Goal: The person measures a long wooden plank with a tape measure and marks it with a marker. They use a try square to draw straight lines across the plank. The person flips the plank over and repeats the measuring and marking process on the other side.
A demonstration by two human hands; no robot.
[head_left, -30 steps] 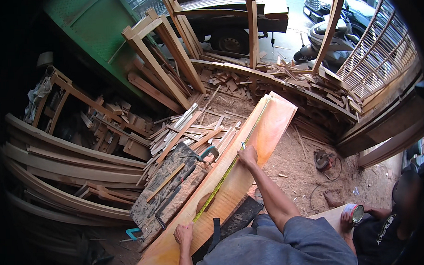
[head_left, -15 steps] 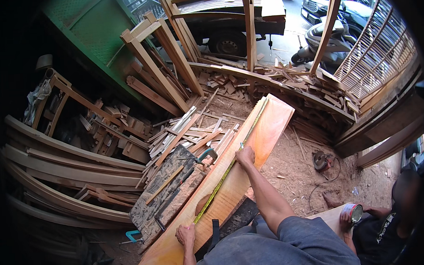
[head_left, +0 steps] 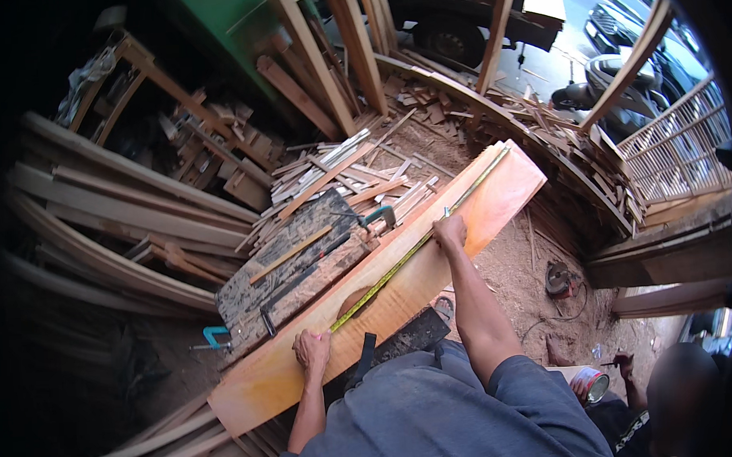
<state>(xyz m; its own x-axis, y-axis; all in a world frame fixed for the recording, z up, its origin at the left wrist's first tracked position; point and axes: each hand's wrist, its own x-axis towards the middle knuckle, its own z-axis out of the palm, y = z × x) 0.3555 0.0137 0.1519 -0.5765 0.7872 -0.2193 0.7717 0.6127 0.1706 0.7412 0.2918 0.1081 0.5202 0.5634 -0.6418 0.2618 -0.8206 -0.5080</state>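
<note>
A wide, pale orange wooden board (head_left: pixel 417 295) lies slantwise in front of me, with a dark oval patch near its middle. Along it runs a yellow tape measure blade (head_left: pixel 399 263), stretching to the board's far end. My left hand (head_left: pixel 312 349) is closed at the near end of the blade; whether it holds a case is hidden. Farther up the board, my right hand (head_left: pixel 450 231) is closed beside the blade. A small pale bluish thing pokes out of its fingers, too small to name.
Left of the board is a dusty workbench (head_left: pixel 302 235) with teal clamps (head_left: pixel 217 337). Curved planks (head_left: pixel 124 213) are stacked at left. A circular saw (head_left: pixel 558 278) rests on the sawdust floor. At lower right, a person (head_left: pixel 686 386) sits near a tin (head_left: pixel 591 384).
My view has swung, so the scene sits shifted and tilted. Both my hands keep their places along the blade. The person's hand at right now reaches out past the tin with something dark.
</note>
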